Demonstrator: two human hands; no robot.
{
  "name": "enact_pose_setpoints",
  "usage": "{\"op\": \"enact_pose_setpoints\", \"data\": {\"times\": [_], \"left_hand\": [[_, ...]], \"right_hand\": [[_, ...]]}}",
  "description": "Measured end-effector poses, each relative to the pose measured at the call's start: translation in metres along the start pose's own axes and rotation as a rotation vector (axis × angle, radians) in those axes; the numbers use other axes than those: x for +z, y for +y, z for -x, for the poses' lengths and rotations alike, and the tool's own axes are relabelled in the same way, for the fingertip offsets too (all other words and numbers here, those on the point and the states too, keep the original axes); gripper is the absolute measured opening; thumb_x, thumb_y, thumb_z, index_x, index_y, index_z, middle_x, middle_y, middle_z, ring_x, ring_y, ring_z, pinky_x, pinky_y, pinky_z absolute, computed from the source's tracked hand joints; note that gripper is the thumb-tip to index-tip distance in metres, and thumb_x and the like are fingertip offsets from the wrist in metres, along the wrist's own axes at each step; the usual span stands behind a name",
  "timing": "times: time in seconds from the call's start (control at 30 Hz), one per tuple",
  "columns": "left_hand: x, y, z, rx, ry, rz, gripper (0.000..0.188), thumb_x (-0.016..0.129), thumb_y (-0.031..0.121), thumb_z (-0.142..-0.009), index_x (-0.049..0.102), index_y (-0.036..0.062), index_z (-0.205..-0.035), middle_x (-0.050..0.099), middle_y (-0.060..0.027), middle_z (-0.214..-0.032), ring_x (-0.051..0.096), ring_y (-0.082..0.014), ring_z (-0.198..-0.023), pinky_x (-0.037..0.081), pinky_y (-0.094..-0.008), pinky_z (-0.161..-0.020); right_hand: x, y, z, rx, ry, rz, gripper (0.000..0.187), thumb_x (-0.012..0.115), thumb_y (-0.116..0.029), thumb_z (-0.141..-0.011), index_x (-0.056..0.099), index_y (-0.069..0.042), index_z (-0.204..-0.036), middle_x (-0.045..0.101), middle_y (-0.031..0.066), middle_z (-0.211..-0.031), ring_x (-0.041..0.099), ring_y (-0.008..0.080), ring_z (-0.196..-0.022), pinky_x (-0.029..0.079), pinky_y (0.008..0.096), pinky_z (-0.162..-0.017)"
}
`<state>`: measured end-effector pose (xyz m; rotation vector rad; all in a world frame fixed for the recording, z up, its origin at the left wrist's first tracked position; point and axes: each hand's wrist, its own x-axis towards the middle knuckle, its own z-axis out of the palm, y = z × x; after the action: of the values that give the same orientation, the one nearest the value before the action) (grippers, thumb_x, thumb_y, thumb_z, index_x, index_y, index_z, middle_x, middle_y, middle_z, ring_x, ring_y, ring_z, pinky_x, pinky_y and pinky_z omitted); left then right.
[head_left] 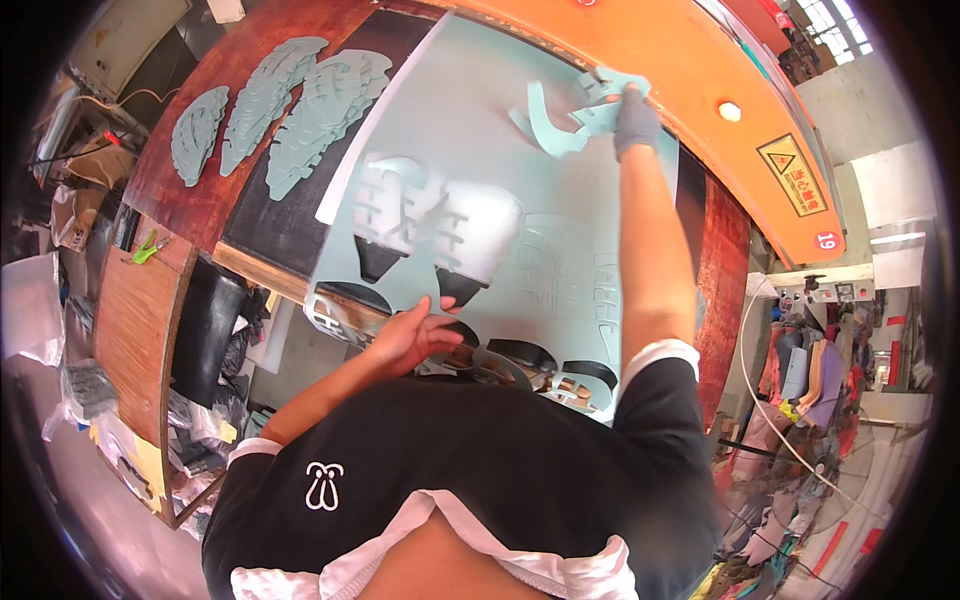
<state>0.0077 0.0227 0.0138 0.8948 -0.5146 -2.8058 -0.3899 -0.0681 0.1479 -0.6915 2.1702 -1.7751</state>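
Observation:
A large pale green sheet with cut-outs along its near part covers the work surface and overhangs its near edge. Far to the right, my right hand, in a grey glove, is closed on pale green cut pieces. One curved strip of them hangs down to the left over the sheet. My left hand is bare, its fingers apart, beside the near edge of the sheet; whether it touches the sheet I cannot tell.
Several stacked leaf-shaped pale green pieces lie at the far left of the reddish board. An orange machine beam spans the far side. Green-handled snips lie on a wooden side table. Coloured scraps are piled at right.

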Motion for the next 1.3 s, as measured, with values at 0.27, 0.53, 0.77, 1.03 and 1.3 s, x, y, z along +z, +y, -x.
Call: {"op": "enact_pose_setpoints", "data": {"times": [0.27, 0.53, 0.77, 1.03, 1.3], "left_hand": [[0.041, -0.002, 0.013, -0.312, -0.133, -0.295, 0.055, 0.055, 0.035, -0.091, 0.036, 0.0033, -0.132, 0.053, -0.0134, -0.122, 0.056, -0.0188, -0.093, 0.049, -0.0297, -0.076], [0.086, -0.065, -0.041, -0.369, 0.117, 0.023, 0.036, 0.045, 0.037, -0.095, 0.050, 0.0074, -0.116, 0.060, -0.0042, -0.082, 0.049, -0.0111, -0.058, 0.047, -0.0334, -0.062], [0.059, -0.090, -0.076, -0.304, -0.467, 0.270, 0.029, 0.040, 0.034, -0.098, 0.052, 0.0144, -0.116, 0.058, 0.0030, -0.080, 0.040, -0.0096, -0.049, 0.045, -0.0328, -0.064], [0.068, -0.082, -0.063, -0.226, -0.267, -0.033, 0.050, 0.036, 0.048, -0.096, 0.031, 0.0160, -0.135, 0.061, -0.0028, -0.092, 0.053, -0.0123, -0.069, 0.049, -0.0354, -0.072], [0.075, -0.075, -0.058, -0.302, -0.252, 0.028, 0.042, 0.037, 0.041, -0.098, 0.042, 0.0124, -0.128, 0.056, -0.0033, -0.097, 0.054, -0.0139, -0.079, 0.049, -0.0350, -0.076]], "right_hand": [[-0.099, 0.000, 0.064, -0.331, -0.030, 0.217, 0.024, 0.056, -0.028, -0.089, 0.060, -0.005, -0.092, 0.062, 0.0059, -0.083, 0.053, 0.0162, -0.069, 0.044, 0.0345, -0.064], [-0.124, 0.123, 0.231, -0.890, -0.545, 0.419, 0.029, 0.067, -0.008, -0.078, 0.061, -0.008, -0.106, 0.063, 0.0091, -0.094, 0.060, 0.0307, -0.092, 0.049, 0.0366, -0.082], [-0.138, 0.113, 0.241, -0.946, -0.742, 0.450, 0.030, 0.063, -0.006, -0.076, 0.059, -0.002, -0.105, 0.061, 0.0116, -0.096, 0.056, 0.0333, -0.098, 0.046, 0.0412, -0.087], [-0.115, 0.123, 0.179, -0.214, -0.415, 0.301, 0.035, 0.054, -0.031, -0.087, 0.059, -0.001, -0.103, 0.061, 0.0164, -0.092, 0.058, 0.0326, -0.089, 0.045, 0.0378, -0.079], [-0.077, 0.077, -0.005, 0.131, 0.033, 0.083, 0.033, 0.049, -0.026, -0.085, 0.063, 0.000, -0.100, 0.064, 0.0155, -0.095, 0.059, 0.0213, -0.088, 0.045, 0.0342, -0.076]]}}
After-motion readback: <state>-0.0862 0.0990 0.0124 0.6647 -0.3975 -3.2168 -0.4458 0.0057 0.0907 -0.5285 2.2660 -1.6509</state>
